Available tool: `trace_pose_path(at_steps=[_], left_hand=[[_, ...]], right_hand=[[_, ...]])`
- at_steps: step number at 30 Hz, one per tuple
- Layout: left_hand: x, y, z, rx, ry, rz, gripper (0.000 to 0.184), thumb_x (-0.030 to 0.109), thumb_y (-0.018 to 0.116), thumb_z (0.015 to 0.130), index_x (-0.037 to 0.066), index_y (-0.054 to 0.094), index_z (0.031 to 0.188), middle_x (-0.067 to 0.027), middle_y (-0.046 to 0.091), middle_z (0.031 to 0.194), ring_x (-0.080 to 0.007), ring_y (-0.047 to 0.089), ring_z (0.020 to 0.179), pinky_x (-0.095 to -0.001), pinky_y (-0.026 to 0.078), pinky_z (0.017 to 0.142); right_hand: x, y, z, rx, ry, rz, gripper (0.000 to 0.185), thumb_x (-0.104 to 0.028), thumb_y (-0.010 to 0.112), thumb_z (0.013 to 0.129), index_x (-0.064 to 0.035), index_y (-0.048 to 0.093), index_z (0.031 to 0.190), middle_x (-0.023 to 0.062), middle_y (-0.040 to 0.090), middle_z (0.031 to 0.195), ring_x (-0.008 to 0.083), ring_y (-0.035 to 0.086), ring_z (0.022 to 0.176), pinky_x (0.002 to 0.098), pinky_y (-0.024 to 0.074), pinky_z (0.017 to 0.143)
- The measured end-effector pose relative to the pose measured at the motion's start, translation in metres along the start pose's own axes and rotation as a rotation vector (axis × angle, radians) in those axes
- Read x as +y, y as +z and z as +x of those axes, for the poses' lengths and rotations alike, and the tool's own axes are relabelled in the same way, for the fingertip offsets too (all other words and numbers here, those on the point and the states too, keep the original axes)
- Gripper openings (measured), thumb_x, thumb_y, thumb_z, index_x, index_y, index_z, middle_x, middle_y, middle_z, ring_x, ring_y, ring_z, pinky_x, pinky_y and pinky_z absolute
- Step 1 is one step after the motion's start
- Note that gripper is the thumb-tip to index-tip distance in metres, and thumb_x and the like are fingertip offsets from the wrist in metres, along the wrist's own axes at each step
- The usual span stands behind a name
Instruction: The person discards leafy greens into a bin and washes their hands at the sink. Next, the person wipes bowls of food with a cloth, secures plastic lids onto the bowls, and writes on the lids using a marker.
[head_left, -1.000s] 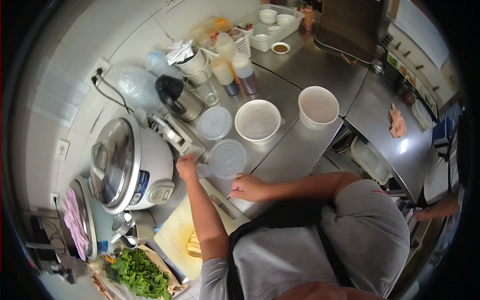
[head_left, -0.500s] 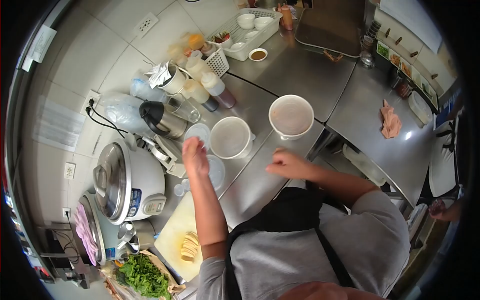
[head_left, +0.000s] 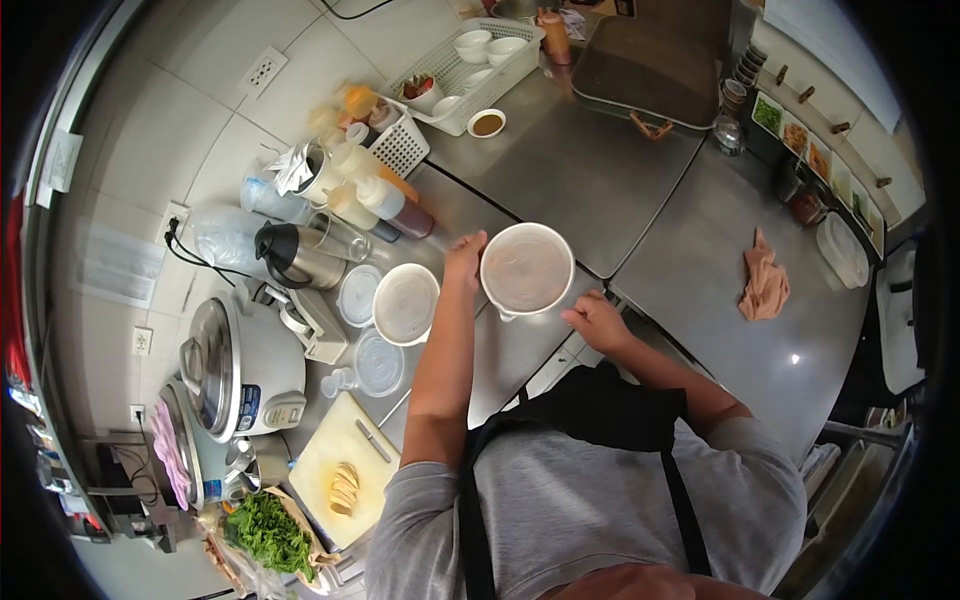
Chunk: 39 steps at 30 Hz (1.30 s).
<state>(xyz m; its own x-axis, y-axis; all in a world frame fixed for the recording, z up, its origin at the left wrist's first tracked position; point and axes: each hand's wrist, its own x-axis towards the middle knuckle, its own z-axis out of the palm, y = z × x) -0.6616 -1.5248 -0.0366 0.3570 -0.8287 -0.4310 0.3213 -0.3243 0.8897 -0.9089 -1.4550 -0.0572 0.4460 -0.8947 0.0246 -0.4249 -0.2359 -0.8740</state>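
A white round bowl (head_left: 527,268) with a see-through lid and pinkish contents stands on the steel counter. At its left rim is my left hand (head_left: 465,262), fingers curled against the edge. My right hand (head_left: 598,322) is closed in a loose fist just off the bowl's lower right side, with nothing visible in it. A second white bowl (head_left: 405,300), also lidded, sits to the left, partly behind my left forearm. Two clear round lids lie beside it, an upper lid (head_left: 361,296) and a lower lid (head_left: 381,362).
Left: a rice cooker (head_left: 255,365), a steel jug (head_left: 300,255) and squeeze bottles (head_left: 390,205). Below are a cutting board (head_left: 315,450) with sliced food (head_left: 344,488) and a knife (head_left: 372,440), plus leafy greens (head_left: 268,535). A pink cloth (head_left: 764,280) lies right; a covered griddle (head_left: 645,70) stands behind.
My left hand has moved from above the left bowl and lids to the rim of the right bowl. My right fist has come nearer that bowl. The view has shifted.
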Motion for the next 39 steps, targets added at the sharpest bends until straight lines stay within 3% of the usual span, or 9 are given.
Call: trace_pose_path(at_steps=[4,7,13,16,19,22,28,31,39], left_hand=[[-0.016,-0.008,0.009,-0.338,-0.362,-0.201,0.03,0.03,0.053,0.082,0.002,0.055,0.09,-0.0085,0.06,0.083,-0.0169,0.058,0.07,-0.0302,0.049,0.063],[-0.018,-0.01,0.01,-0.373,-0.352,-0.131,0.037,0.035,0.051,0.082,0.0,0.055,0.095,-0.0103,0.06,0.088,-0.0176,0.058,0.076,-0.0298,0.05,0.068],[-0.018,-0.013,0.009,-0.126,-0.299,0.098,0.045,0.035,0.054,0.081,-0.001,0.047,0.107,-0.0087,0.057,0.094,-0.0192,0.056,0.08,-0.0309,0.047,0.07],[-0.014,-0.009,-0.001,0.177,-0.027,0.219,0.05,0.036,0.052,0.082,-0.002,0.042,0.113,-0.0096,0.054,0.102,-0.0197,0.052,0.085,-0.0327,0.043,0.077],[0.001,-0.006,-0.019,0.226,0.242,0.019,0.056,0.045,0.041,0.084,-0.002,0.042,0.114,-0.0111,0.051,0.106,-0.0197,0.05,0.087,-0.0331,0.039,0.082],[0.004,-0.011,-0.025,-0.205,0.138,-0.218,0.066,0.054,0.026,0.084,-0.003,0.042,0.114,-0.0126,0.051,0.108,-0.0216,0.049,0.095,-0.0342,0.036,0.087],[-0.007,-0.003,-0.052,-0.278,-0.087,-0.246,0.076,0.059,0.013,0.082,-0.003,0.038,0.118,-0.0147,0.045,0.118,-0.0243,0.041,0.111,-0.0354,0.03,0.095],[-0.015,-0.008,-0.07,-0.28,0.027,-0.253,0.077,0.06,0.012,0.082,-0.003,0.034,0.121,-0.0149,0.043,0.12,-0.0241,0.04,0.113,-0.0354,0.029,0.096],[-0.057,-0.015,-0.096,-0.162,0.268,-0.339,0.076,0.06,0.015,0.081,0.0,0.023,0.128,-0.0103,0.031,0.13,-0.0208,0.029,0.121,-0.0346,0.018,0.101]], right_hand=[[0.004,-0.006,0.022,-0.066,-0.122,-0.063,0.029,-0.033,0.057,0.074,-0.0033,0.057,0.076,0.0103,0.053,0.078,0.0251,0.052,0.077,0.0343,0.0417,0.068],[0.001,-0.017,0.031,-0.15,-0.023,-0.085,0.04,-0.043,0.059,0.07,-0.0046,0.058,0.081,0.0087,0.056,0.081,0.0249,0.054,0.079,0.0338,0.0431,0.069],[-0.007,-0.03,0.043,-0.236,0.124,-0.352,0.06,-0.058,0.063,0.056,-0.0048,0.058,0.082,0.0096,0.058,0.085,0.025,0.057,0.077,0.0354,0.0447,0.067],[0.007,-0.043,0.038,-0.261,0.009,-0.271,0.049,-0.048,0.064,0.063,-0.0045,0.058,0.084,0.0105,0.058,0.084,0.0238,0.057,0.076,0.0342,0.0451,0.066],[0.011,-0.073,0.033,-0.656,-0.024,-0.004,0.035,-0.034,0.062,0.07,-0.0035,0.058,0.086,0.0116,0.057,0.085,0.0224,0.057,0.077,0.0318,0.0445,0.068],[-0.002,-0.067,0.024,-0.827,-0.131,0.176,0.026,-0.024,0.059,0.074,-0.0026,0.058,0.088,0.0119,0.057,0.084,0.0224,0.056,0.076,0.0306,0.0441,0.068],[0.005,-0.031,0.055,-0.636,-0.278,0.143,0.032,-0.027,0.062,0.071,-0.0011,0.057,0.09,0.0121,0.058,0.083,0.0212,0.055,0.078,0.0306,0.0436,0.067],[0.006,-0.026,0.059,-0.517,-0.31,0.193,0.036,-0.035,0.062,0.069,-0.0003,0.058,0.08,0.0108,0.058,0.072,0.0209,0.057,0.069,0.0299,0.0435,0.063],[0.009,-0.018,0.106,-0.453,-0.042,0.109,0.04,-0.035,0.05,0.078,0.0021,0.057,0.089,0.0098,0.059,0.075,0.0166,0.055,0.066,0.0285,0.0434,0.061]])
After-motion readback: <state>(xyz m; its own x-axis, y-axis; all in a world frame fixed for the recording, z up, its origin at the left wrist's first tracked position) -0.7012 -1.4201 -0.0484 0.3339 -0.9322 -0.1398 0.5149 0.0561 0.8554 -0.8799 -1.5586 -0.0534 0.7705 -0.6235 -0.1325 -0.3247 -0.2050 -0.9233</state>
